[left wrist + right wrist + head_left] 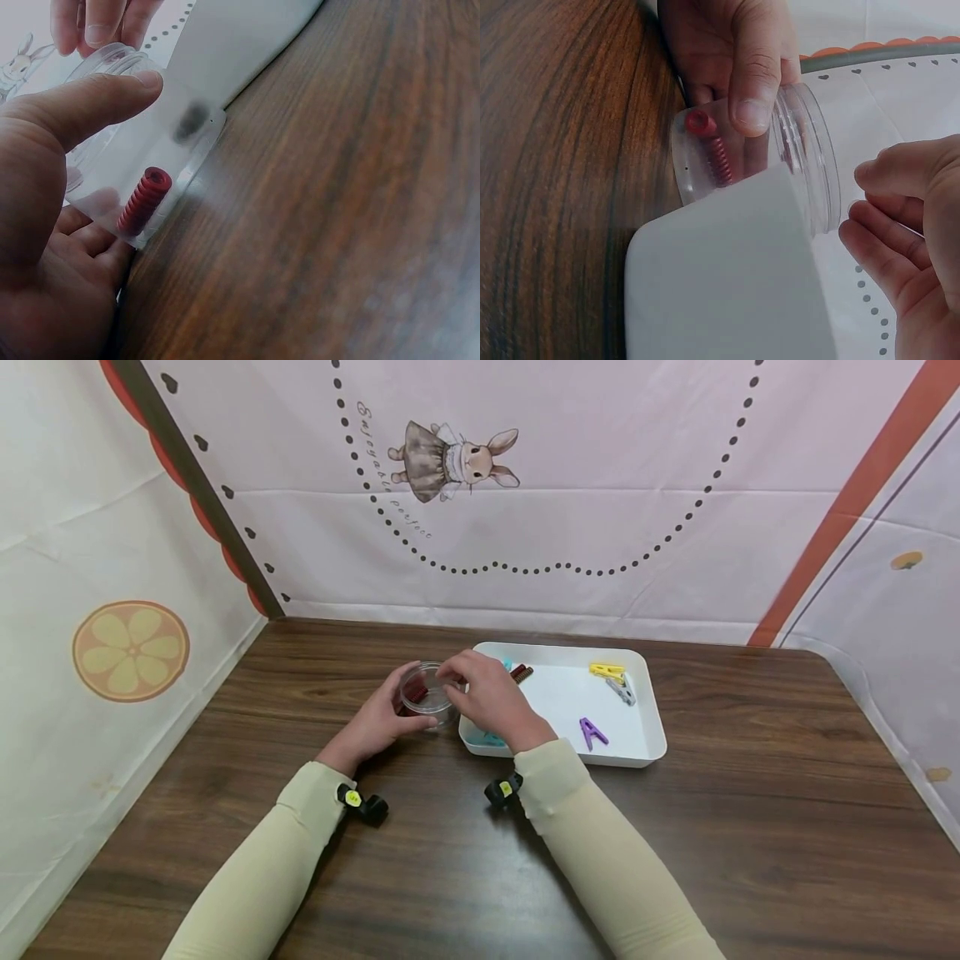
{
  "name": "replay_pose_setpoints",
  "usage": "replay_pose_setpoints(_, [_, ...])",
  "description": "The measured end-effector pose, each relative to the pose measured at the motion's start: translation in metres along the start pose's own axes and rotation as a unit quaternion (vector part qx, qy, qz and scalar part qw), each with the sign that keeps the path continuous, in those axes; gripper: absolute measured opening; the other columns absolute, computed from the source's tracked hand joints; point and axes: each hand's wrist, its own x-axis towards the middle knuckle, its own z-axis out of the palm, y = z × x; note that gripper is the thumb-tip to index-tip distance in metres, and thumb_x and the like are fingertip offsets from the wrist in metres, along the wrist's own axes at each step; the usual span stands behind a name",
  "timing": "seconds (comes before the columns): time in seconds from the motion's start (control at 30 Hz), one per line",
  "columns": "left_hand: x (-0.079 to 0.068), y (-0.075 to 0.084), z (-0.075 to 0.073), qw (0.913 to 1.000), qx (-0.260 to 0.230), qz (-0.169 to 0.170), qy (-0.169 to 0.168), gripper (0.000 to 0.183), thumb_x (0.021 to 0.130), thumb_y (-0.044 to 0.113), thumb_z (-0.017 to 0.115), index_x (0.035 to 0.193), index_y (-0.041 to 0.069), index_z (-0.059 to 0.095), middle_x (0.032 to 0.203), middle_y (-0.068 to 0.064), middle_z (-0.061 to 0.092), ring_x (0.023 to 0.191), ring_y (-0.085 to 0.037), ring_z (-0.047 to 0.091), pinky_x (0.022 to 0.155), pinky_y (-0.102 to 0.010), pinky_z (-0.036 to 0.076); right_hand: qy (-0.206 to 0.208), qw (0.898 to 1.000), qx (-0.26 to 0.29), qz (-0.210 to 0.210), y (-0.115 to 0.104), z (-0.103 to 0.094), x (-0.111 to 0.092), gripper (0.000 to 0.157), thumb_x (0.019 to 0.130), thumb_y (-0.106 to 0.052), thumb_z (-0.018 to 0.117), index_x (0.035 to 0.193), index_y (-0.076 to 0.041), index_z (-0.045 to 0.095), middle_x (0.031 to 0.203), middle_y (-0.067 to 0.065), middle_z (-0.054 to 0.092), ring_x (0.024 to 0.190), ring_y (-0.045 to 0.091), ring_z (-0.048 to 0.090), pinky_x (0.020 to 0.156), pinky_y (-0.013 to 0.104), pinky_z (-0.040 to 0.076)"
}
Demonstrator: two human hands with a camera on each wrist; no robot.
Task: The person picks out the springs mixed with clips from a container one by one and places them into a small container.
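Observation:
My left hand (377,720) holds a clear plastic jar (810,150) upright on the table, thumb on one side and fingers round the other. Inside the jar lies a red coil spring (142,201); the right wrist view shows red springs (718,161) through the wall. A dark blurred thing (190,122) is also inside, its kind unclear. Over the open mouth hovers my right hand (491,695), fingers bent and thumb apart from them, nothing visible between. Left of centre in the white tray (555,702), dark red and brown springs (522,673) lie partly behind this hand.
Also in the tray are a yellow clothespin (607,670), a grey one (622,691), a purple one (592,732) and teal pieces (491,739) partly hidden by my right hand. Its raised rim stands just right of the jar. A printed cloth (570,527) hangs behind the wooden table (750,793).

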Motion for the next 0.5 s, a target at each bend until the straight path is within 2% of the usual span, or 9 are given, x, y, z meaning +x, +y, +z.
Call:
replay_pose_setpoints(0.2, [-0.001,-0.001,0.000,1.0000,0.003,0.005,0.004,0.093,0.080,0.030,0.080,0.152,0.027,0.021,0.155,-0.005,0.035,0.142,-0.022,0.036,0.116,-0.047,0.029,0.008,1.000,0.001,-0.003,0.000,-0.005,0.000,0.017,0.093,-0.015,0.064,0.108,-0.012,0.070,0.103,-0.001,0.065,0.094,0.014,0.063,0.084,0.029,0.053])
replay_pose_setpoints(0.5, [-0.001,-0.002,0.000,0.9999,0.007,0.005,0.006,0.094,0.080,0.028,0.081,0.152,0.026,0.021,0.155,-0.006,0.035,0.143,-0.021,0.035,0.116,-0.046,0.029,-0.013,1.000,0.018,0.022,0.001,-0.022,-0.002,0.018,0.094,-0.019,0.064,0.110,-0.015,0.069,0.105,-0.002,0.066,0.094,0.012,0.062,0.086,0.030,0.053])
